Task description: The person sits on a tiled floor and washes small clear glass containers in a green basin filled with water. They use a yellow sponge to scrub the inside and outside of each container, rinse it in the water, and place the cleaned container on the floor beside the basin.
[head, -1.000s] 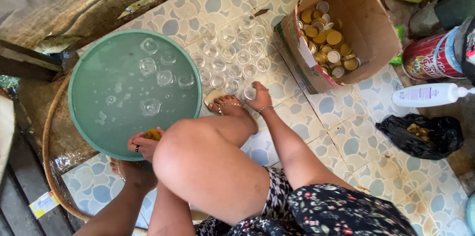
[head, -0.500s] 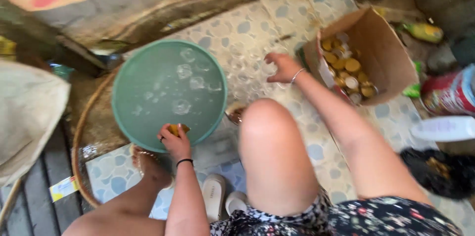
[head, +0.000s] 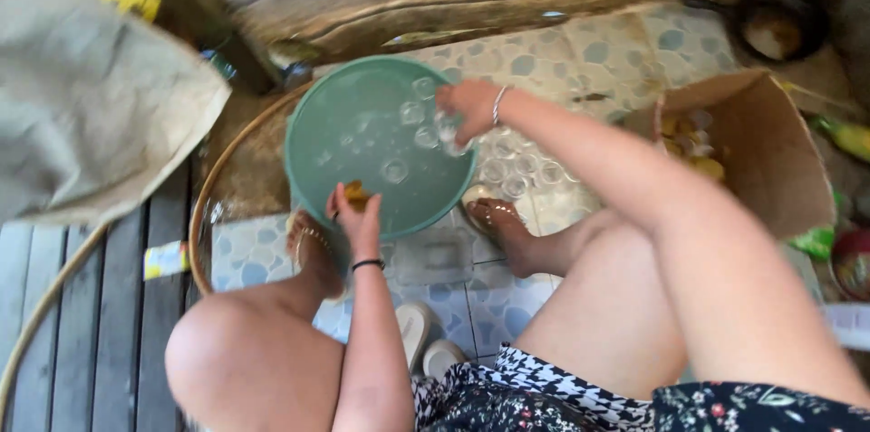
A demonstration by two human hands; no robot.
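A round green basin of water stands on the tiled floor, with several small clear glass jars floating in it. My left hand rests at the basin's near rim, closed on a small yellow sponge. Over the basin's right side, my right hand holds a clear glass jar at the water. More empty glass jars stand in rows on the tiles just right of the basin. My bare feet sit on either side of the basin's near edge.
An open cardboard box with yellow-lidded jars lies at the right. A tan sack is at the upper left, a log wall along the top, a round woven tray rim under the basin, dark planks at the lower left.
My right hand left the jars near the box and swung left to the basin, now gripping a clear jar. The view shifted right and closer. My left hand stayed at the rim.
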